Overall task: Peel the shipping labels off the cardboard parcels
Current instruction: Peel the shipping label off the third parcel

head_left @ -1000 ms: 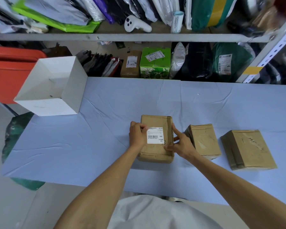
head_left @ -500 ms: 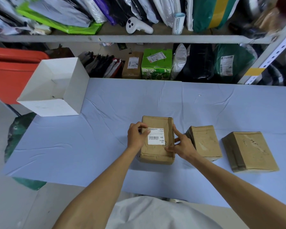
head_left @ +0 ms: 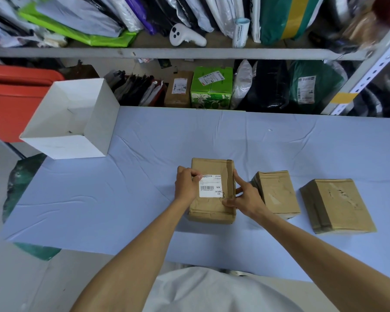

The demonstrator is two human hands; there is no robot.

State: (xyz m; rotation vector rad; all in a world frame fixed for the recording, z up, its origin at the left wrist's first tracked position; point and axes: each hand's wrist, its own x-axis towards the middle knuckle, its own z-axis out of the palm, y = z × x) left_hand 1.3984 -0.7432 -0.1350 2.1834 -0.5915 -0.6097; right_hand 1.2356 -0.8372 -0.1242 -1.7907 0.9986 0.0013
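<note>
**Left fingertips up at the label's corner**

Moved very little in the last second. Crept the left hand (head_left: 186,185) from the left edge of the label (head_left: 211,186) up to its 11 o'clock corner, with thumb tip and curled fingers now pinching there. Same flat lie for the label as before. Corner lifted or not: cannot tell.

Kept the right hand (head_left: 245,197) where it was, at 3 o'clock of the parcel (head_left: 208,209). Index finger straight along the taped right edge, thumb pressed on top just off the label's 5 o'clock corner, other fingers curled at the side, gripping the parcel.

Parcel unmoved, flat on the blue cloth (head_left: 144,176) near the table's 6 o'clock edge, label face up on its top.

At 3 o'clock of it, just beside the right hand, a second parcel (head_left: 276,192). Farther out at 3 o'clock and apart, a third parcel (head_left: 337,204). Both with scuffed brown tops, both lying as they did earlier.

At 10 o'clock on the cloth, an open white box (head_left: 70,118), in the same spot as before. At 9 o'clock beyond it, a red bin (head_left: 11,95). At 12 o'clock behind the table, a shelf (head_left: 189,52) crowded with bags, a white controller (head_left: 185,37) on top and a green box (head_left: 212,88) beneath.
</note>
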